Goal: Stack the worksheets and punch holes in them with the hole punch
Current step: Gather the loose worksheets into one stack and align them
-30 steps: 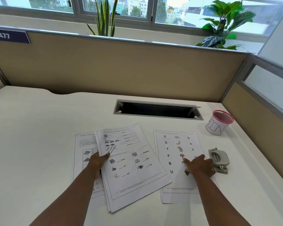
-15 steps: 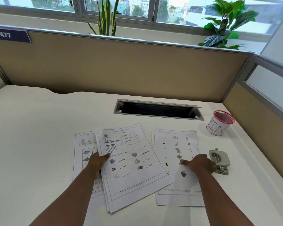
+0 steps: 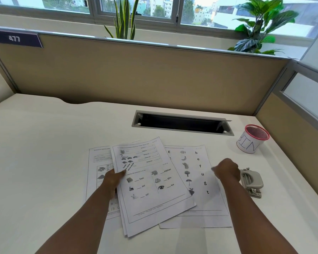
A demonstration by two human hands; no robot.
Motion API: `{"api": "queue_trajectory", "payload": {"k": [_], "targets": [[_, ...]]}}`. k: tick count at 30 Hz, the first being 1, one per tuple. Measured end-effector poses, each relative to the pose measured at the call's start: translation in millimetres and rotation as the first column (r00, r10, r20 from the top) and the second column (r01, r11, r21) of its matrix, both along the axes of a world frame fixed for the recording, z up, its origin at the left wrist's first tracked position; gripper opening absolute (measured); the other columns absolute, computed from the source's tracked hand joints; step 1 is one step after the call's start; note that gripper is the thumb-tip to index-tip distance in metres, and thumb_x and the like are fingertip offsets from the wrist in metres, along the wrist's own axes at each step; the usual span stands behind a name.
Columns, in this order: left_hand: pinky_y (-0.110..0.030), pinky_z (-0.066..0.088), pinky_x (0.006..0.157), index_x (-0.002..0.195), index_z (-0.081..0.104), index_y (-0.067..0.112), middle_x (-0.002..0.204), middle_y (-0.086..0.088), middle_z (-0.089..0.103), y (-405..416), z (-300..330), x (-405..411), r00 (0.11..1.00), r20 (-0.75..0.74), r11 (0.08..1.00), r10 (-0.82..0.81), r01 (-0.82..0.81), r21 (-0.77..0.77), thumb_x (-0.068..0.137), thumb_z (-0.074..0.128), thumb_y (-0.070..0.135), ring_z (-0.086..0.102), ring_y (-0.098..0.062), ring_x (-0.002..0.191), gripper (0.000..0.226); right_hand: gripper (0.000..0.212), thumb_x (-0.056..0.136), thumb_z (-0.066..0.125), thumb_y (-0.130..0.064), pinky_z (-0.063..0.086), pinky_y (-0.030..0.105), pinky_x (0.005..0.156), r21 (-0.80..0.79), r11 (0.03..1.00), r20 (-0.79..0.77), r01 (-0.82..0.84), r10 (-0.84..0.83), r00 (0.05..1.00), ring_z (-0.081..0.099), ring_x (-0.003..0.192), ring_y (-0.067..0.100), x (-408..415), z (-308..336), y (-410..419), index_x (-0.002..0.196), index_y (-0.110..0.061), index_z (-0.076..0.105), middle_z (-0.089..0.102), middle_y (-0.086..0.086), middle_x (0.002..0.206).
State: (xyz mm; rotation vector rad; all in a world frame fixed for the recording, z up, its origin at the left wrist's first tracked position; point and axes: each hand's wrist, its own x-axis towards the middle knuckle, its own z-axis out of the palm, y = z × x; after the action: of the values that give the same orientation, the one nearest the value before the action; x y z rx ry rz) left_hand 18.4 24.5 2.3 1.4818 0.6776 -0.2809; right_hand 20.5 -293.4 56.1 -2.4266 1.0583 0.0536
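Note:
A tilted stack of worksheets [image 3: 154,191] lies at the desk's middle, over another sheet [image 3: 99,158] that shows at its left. My left hand [image 3: 112,180] grips the stack's left edge, thumb on top. To the right, a letter worksheet [image 3: 200,182] lies with its left side tucked under the stack. My right hand [image 3: 227,170] is curled at that sheet's right edge and holds it; the fingertips are blurred. A grey hole punch [image 3: 251,182] sits on the desk just right of my right hand, untouched.
A white mesh cup [image 3: 251,139] with a pink rim and "BIN" written on it stands at the back right. An open cable slot [image 3: 182,123] is cut into the desk behind the papers. Beige partitions [image 3: 154,76] wall the desk at back and right.
My right hand curled up and slid the letter worksheet leftward, so its left side now lies under the tilted stack. My left hand kept its hold on the stack.

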Motion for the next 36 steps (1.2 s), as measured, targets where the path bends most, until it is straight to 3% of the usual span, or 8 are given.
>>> {"api": "queue_trajectory", "payload": {"k": [4,13,17,22,26,31,33,36], "targets": [[-0.043,0.046,0.082,0.127,0.052,-0.001,0.126,-0.026,0.058,0,0,0,1.000,0.001,1.000,-0.010,0.010,0.008,0.091,0.057,0.011,0.054,-0.028,0.092,0.038,0.065,0.072,0.075,-0.041,0.045,0.037,0.094,0.020,0.996,-0.298,-0.083,0.085,0.951,0.046,0.123,0.032,-15,-16,7,0.121,-0.005,0.053,0.051,0.016,0.130],[-0.045,0.048,0.086,0.126,0.052,-0.001,0.124,-0.026,0.059,1,0,0,1.000,-0.016,1.000,-0.005,0.005,0.012,0.090,0.058,0.011,0.059,-0.034,0.096,0.039,0.056,0.078,0.069,-0.042,0.039,0.040,0.098,0.070,0.997,-0.335,-0.021,0.043,0.941,0.038,0.126,0.032,-18,-19,11,0.121,-0.009,0.051,0.051,0.012,0.130],[-0.041,0.048,0.078,0.124,0.053,-0.002,0.103,-0.018,0.061,0,-1,-1,1.000,-0.012,1.000,0.009,-0.009,-0.016,0.090,0.058,0.008,0.056,-0.027,0.070,0.036,0.052,0.081,0.066,-0.040,0.039,0.037,0.097,0.073,0.997,-0.329,-0.005,0.029,0.944,0.038,0.126,0.032,-19,-22,16,0.120,-0.009,0.052,0.050,0.012,0.130],[-0.043,0.048,0.084,0.125,0.053,-0.003,0.123,-0.026,0.059,1,-1,-1,1.000,-0.010,1.000,-0.007,0.007,-0.021,0.090,0.057,0.008,0.057,-0.030,0.085,0.037,0.032,0.085,0.062,-0.020,0.047,0.036,0.089,0.107,0.994,-0.101,-0.037,0.048,0.994,0.058,0.110,0.035,-18,-23,16,0.110,0.000,0.058,0.064,0.021,0.116],[-0.043,0.048,0.084,0.125,0.053,-0.004,0.125,-0.027,0.058,2,-2,0,1.000,-0.007,0.999,-0.006,0.006,-0.032,0.090,0.057,0.008,0.055,-0.031,0.093,0.036,0.041,0.079,0.069,-0.011,0.048,0.038,0.082,0.042,0.999,0.190,-0.011,0.003,0.982,0.061,0.102,0.039,-8,4,18,0.115,-0.006,0.049,0.065,0.022,0.111],[-0.046,0.048,0.087,0.125,0.053,-0.003,0.125,-0.027,0.058,3,-2,1,1.000,-0.018,0.999,-0.004,0.004,-0.038,0.090,0.058,0.008,0.056,-0.031,0.093,0.037,0.032,0.083,0.064,-0.011,0.051,0.041,0.077,-0.216,0.974,0.502,-0.071,0.173,0.847,0.063,0.094,0.041,6,55,29,0.115,-0.012,0.059,0.069,0.022,0.104],[-0.046,0.049,0.087,0.124,0.053,-0.002,0.124,-0.026,0.059,3,-1,1,1.000,-0.020,0.999,-0.002,0.002,-0.036,0.089,0.058,0.009,0.056,-0.031,0.093,0.037,0.019,0.087,0.058,-0.015,0.050,0.040,0.072,-0.301,0.948,0.564,-0.102,0.263,0.783,0.063,0.086,0.042,10,72,38,0.102,-0.009,0.068,0.070,0.024,0.093],[-0.042,0.048,0.082,0.123,0.054,-0.002,0.124,-0.026,0.059,2,-1,1,1.000,-0.020,0.999,-0.004,0.003,-0.039,0.090,0.058,0.008,0.056,-0.030,0.091,0.035,0.024,0.093,0.052,-0.022,0.050,0.039,0.067,-0.445,0.887,0.622,-0.121,0.404,0.671,0.064,0.079,0.044,11,93,55,0.098,-0.008,0.072,0.072,0.024,0.086]]}}
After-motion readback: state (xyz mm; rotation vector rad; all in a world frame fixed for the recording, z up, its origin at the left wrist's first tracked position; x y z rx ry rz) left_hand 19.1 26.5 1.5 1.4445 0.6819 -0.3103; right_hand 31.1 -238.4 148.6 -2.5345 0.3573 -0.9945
